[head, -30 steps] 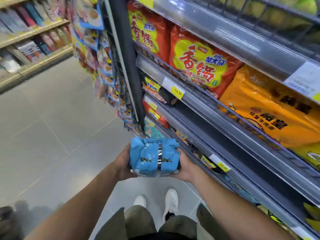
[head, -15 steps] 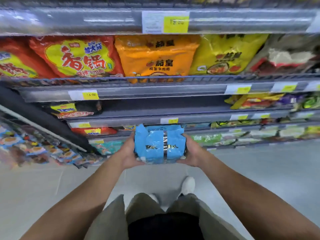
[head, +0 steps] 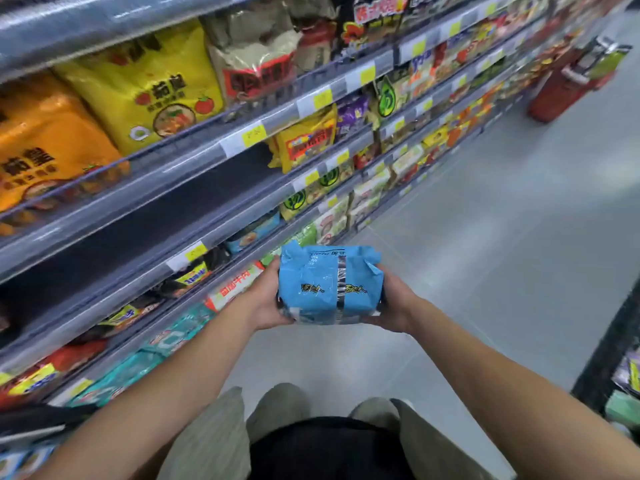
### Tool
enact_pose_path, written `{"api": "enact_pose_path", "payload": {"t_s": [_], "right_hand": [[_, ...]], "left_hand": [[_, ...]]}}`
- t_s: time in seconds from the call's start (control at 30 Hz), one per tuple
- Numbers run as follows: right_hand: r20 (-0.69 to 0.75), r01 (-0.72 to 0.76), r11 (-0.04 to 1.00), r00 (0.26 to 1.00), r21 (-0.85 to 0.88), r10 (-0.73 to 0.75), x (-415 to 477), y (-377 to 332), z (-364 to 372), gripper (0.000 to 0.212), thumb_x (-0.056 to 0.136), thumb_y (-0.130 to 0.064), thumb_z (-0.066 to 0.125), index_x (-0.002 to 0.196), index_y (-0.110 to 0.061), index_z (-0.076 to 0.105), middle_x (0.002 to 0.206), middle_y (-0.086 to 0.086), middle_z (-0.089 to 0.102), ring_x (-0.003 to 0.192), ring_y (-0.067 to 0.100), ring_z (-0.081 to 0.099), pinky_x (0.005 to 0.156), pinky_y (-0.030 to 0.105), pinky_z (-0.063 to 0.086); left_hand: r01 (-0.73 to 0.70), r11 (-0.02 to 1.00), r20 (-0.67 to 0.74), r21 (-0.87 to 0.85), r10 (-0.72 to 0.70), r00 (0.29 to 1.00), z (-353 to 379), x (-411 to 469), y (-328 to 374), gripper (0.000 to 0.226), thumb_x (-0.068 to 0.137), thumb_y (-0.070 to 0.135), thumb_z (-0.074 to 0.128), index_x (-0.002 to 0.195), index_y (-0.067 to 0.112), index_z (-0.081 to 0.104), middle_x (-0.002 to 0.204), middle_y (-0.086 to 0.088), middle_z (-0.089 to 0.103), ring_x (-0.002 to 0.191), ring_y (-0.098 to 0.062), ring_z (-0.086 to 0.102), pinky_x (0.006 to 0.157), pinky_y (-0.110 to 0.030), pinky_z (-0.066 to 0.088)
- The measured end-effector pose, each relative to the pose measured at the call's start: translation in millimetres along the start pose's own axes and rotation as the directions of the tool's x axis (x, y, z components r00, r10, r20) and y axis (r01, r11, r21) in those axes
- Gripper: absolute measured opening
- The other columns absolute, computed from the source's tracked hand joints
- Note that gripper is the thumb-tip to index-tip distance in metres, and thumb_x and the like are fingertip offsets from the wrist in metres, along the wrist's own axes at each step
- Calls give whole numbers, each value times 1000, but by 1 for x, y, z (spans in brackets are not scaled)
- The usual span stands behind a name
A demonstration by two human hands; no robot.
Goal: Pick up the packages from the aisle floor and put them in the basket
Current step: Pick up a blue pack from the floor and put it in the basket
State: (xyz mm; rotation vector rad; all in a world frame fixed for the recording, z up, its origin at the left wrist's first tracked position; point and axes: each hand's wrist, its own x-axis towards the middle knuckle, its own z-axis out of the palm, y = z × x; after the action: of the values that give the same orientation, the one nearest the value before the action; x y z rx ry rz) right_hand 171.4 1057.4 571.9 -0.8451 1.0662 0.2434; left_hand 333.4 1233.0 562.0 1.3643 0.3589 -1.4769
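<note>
Left hand (head: pixel 265 299) clamped on the left end of the blue package (head: pixel 329 284), right hand (head: pixel 393 303) clamped on its right end, palms facing each other with the package between them. Package held in the air at about waist height, above the grey floor (head: pixel 502 237), its crinkled seam and dark barcode strip turned up. Both forearms bare, reaching forward from the bottom of the view; olive trousers and a black top below the package.

Left of the package, long shelves (head: pixel 194 188) running away into the distance, stacked with yellow, orange, green and red noodle bags, yellow price tags along each rail. Far beyond the package, at upper right, a red basket (head: pixel 568 84) standing on the floor beside the shelves, a package sticking out of its top. Right of the package, dark edge of another rack (head: pixel 613 344).
</note>
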Motion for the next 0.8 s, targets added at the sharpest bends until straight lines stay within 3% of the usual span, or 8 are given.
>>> {"api": "enact_pose_path", "payload": {"t_s": [0.13, 0.23, 0.33, 0.37, 0.47, 0.6, 0.73, 0.8], "right_hand": [[-94, 14, 995, 996, 97, -5, -27, 5, -88, 27, 92, -49, 63, 92, -25, 77, 102, 0, 79, 78, 17, 76, 67, 35, 61], [-101, 59, 981, 994, 185, -41, -49, 8, -156, 32, 91, -52, 64, 95, -25, 79, 101, 0, 80, 84, 18, 77, 84, 44, 63], [-135, 90, 970, 989, 226, -60, -64, 11, -221, 44, 85, -58, 69, 111, -24, 76, 114, 2, 77, 103, 23, 74, 95, 51, 59], [-139, 94, 964, 988, 247, -61, -68, 13, -244, 46, 84, -59, 70, 113, -23, 76, 117, 3, 77, 104, 23, 74, 93, 49, 60], [-130, 109, 945, 989, 308, -72, -79, 18, -299, 46, 87, -57, 66, 115, -21, 75, 122, 7, 74, 106, 27, 73, 91, 47, 60], [-150, 122, 920, 986, 372, -70, -89, 16, -365, 45, 88, -57, 66, 113, -21, 75, 119, 6, 76, 101, 25, 75, 88, 43, 60], [-155, 130, 908, 985, 399, -73, -81, 4, -409, 68, 76, -65, 74, 128, -22, 71, 126, 6, 73, 119, 29, 68, 103, 53, 54], [-172, 130, 895, 983, 426, -62, -72, -8, -429, 67, 75, -66, 75, 127, -23, 71, 127, 5, 73, 120, 29, 68, 102, 52, 54]], "left_hand": [[46, 991, 108, 128, -60, 992, 91, 21, -9, 63, 88, 77, 49, 96, 23, 80, 112, -5, 76, 92, -28, 74, 81, -40, 59], [41, 982, 149, 185, -69, 986, 166, 28, -22, 66, 90, 77, 45, 97, 22, 80, 111, -7, 76, 89, -28, 75, 71, -39, 62], [51, 973, 171, 224, -91, 981, 228, 51, -38, 65, 89, 73, 52, 123, 22, 73, 131, -7, 69, 116, -32, 67, 103, -53, 51], [65, 970, 162, 236, -105, 981, 253, 56, -44, 63, 90, 71, 51, 123, 22, 74, 129, -7, 70, 114, -32, 69, 102, -53, 51], [79, 959, 181, 274, -132, 975, 309, 75, -60, 60, 95, 70, 45, 111, 23, 77, 119, -8, 74, 98, -31, 74, 81, -45, 59], [91, 939, 204, 332, -166, 965, 379, 92, -65, 61, 91, 71, 50, 122, 23, 73, 123, -9, 73, 97, -32, 74, 78, -45, 60], [116, 917, 198, 382, -203, 959, 427, 114, -57, 59, 89, 70, 54, 120, 24, 72, 119, -8, 74, 88, -31, 74, 67, -39, 58], [124, 907, 192, 402, -216, 957, 448, 128, -46, 62, 87, 71, 55, 123, 23, 72, 122, -9, 73, 95, -32, 73, 76, -44, 59]]}}
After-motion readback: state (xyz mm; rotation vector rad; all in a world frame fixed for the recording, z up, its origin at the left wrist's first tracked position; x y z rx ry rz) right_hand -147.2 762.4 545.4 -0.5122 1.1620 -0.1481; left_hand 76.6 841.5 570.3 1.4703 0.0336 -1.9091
